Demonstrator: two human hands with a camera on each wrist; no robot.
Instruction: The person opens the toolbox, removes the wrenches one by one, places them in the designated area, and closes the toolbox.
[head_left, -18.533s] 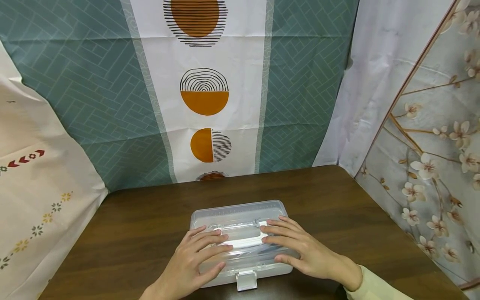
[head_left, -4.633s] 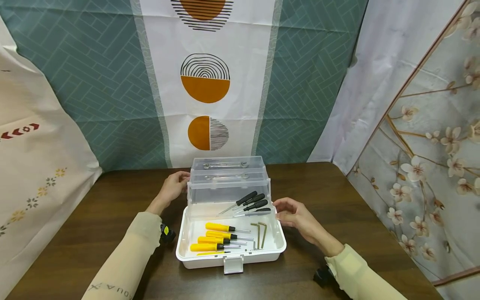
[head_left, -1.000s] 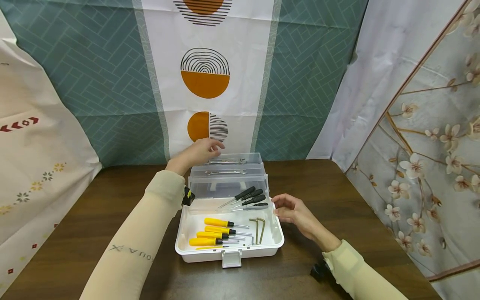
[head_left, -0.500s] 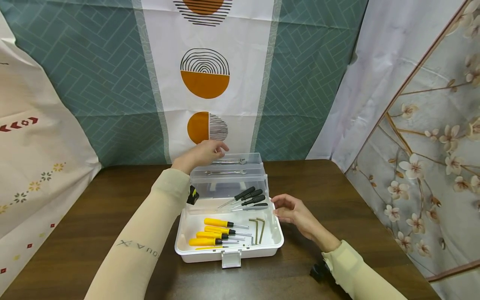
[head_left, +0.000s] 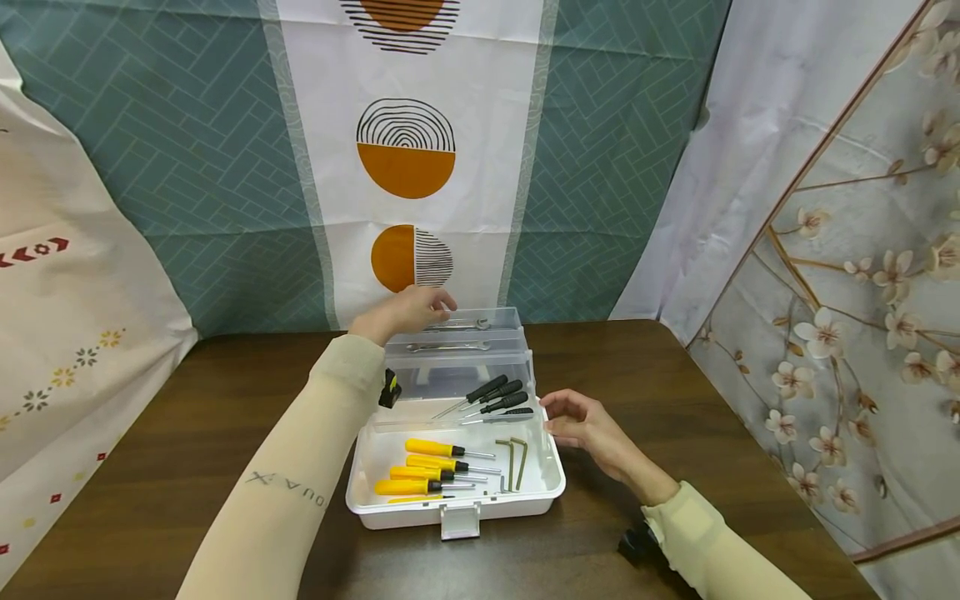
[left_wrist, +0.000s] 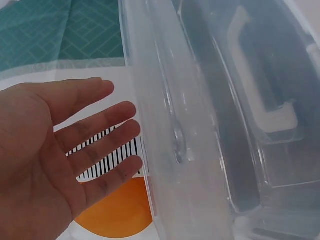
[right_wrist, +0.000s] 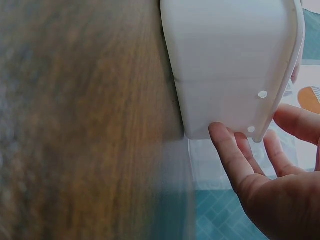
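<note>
Toward the table's [head_left: 622,367] far edge my left hand [head_left: 408,312] is spread, empty, beside the lid [head_left: 487,367], likely light, best rim-held; my loose right hand [head_left: 583,423] merely touches the box [head_left: 513,507]

Lower centre: toolbox base [head_left: 401,518], smooth plastic; lid [head_left: 427,379], see-through glossy plastic. Wrenches [head_left: 450,347], shiny metal. Table [head_left: 202,417], wood-grained (sheen near bottom edge). Backdrop [head_left: 615,167], creased cloth.

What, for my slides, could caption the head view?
Left hand near the lid, right hand beside an open toolbox of screwdrivers.
</note>
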